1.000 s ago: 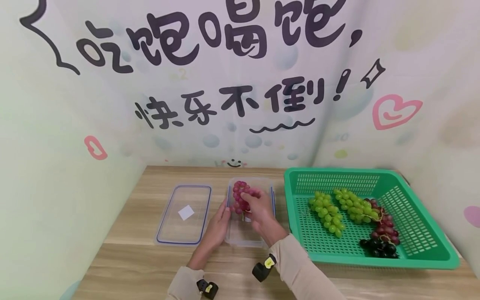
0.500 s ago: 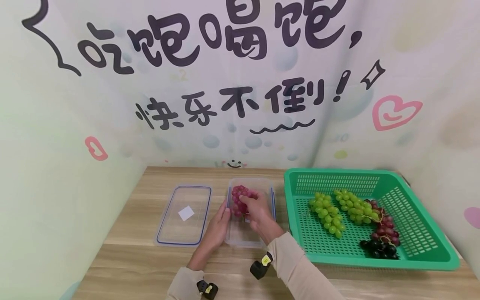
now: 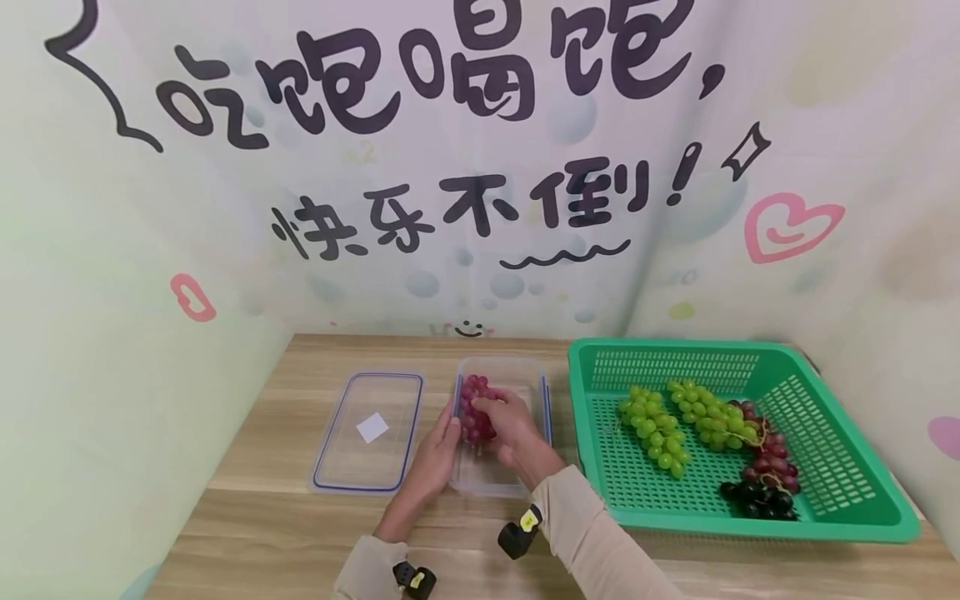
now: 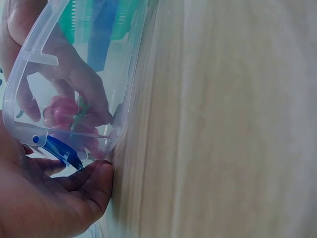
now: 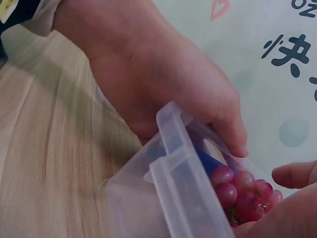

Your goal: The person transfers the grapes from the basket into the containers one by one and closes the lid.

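Note:
A bunch of red grapes (image 3: pixel 471 408) is inside a clear plastic container (image 3: pixel 487 485). My right hand (image 3: pixel 517 425) holds the bunch from its right side, low in the container; in the left wrist view its fingers point down around the grapes (image 4: pixel 63 111). At the container's left side, my left hand (image 3: pixel 433 458) grips the wall near a blue latch (image 4: pixel 62 150), thumb and fingers close together there. The grapes (image 5: pixel 245 193) show over the rim in the right wrist view, where the right hand's fingertips are mostly hidden.
Left of the container lies a clear lid (image 3: pixel 345 454) with a blue seal and a white square. To the right stands a green basket (image 3: pixel 720 523) with green grapes (image 3: pixel 656 429), red grapes (image 3: pixel 772 454) and black grapes (image 3: pixel 761 497). A printed wall cloth (image 3: pixel 465 283) closes off the back.
My right hand has moved slightly down and to the left with the red grapes, lower into the container. The left hand stays at the container's side.

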A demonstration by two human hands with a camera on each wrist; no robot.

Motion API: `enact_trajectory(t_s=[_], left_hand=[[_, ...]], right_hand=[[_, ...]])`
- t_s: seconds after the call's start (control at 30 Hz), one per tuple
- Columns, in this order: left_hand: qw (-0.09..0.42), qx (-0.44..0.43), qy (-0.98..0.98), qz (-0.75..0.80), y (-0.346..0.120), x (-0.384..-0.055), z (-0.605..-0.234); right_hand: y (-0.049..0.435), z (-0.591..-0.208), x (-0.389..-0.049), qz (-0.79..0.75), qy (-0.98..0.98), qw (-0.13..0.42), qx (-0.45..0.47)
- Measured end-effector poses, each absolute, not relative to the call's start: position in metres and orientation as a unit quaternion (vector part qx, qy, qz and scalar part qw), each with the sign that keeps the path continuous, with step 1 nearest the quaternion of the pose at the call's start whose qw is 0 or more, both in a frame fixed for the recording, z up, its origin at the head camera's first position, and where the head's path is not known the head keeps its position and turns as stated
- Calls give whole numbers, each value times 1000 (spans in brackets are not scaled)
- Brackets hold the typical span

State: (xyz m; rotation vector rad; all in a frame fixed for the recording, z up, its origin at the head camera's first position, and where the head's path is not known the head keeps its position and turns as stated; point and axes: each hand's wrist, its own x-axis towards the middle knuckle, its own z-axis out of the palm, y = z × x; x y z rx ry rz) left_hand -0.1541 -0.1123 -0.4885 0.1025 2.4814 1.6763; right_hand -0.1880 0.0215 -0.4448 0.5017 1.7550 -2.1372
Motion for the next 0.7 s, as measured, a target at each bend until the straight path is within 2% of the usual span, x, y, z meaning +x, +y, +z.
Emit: enact_trajectory(t_s=[0.3, 0.7], left_hand=[[69, 37, 830, 552, -113, -153, -489], [56, 38, 836, 545, -113, -154, -489]], right_hand=[[24, -445, -188, -731, 628, 207, 168], [23, -443, -187, -691, 666, 229, 162]])
